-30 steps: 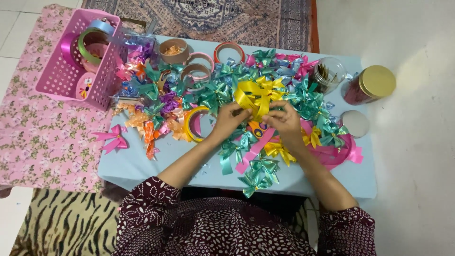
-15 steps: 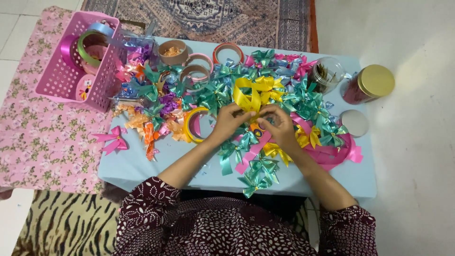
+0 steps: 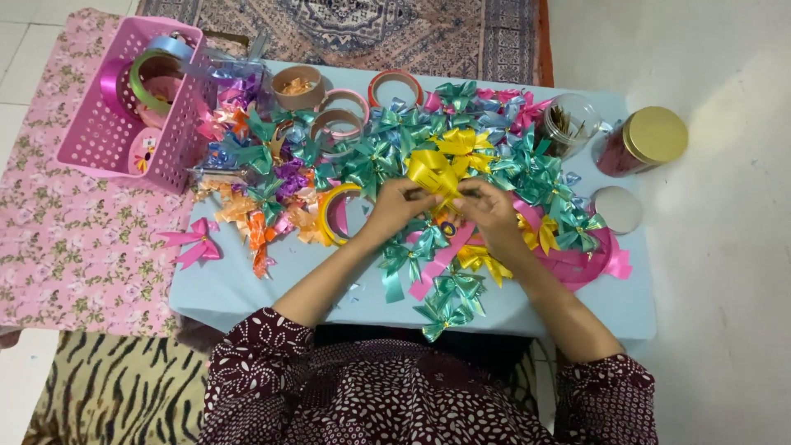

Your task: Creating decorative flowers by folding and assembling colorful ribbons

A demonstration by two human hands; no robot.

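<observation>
A: Item in hand?

B: One yellow ribbon bow (image 3: 435, 171), near the middle of the low table (image 3: 247, 288), a little toward its far edge. The left hand (image 3: 398, 200) pinches its near left side; the right hand (image 3: 486, 206) pinches the near right. Both are closed on the ribbon, fingertips almost meeting.

A: Step?

B: By my reading, shaping: the loops stand formed and the centre is being pulled or set. The next move calls for a steady pinch at the knot while the loops are evened.

A: Containers?

B: Far right corner: a round jar with a gold lid (image 3: 647, 140), reddish contents. Just left of it, a clear open jar (image 3: 568, 124) holding thin sticks. Toward the right edge, a flat round white lid (image 3: 616, 209).

A: Left side?

B: A pink perforated basket (image 3: 99, 140) overhanging the far left corner, with ribbon spools inside. Tape and ribbon rolls (image 3: 344, 111) line the far edge; a yellow roll (image 3: 338, 216) lies just left of the left hand.

A: Labels?

B: A small round sticker on the basket front; detail too small to tell.
</observation>
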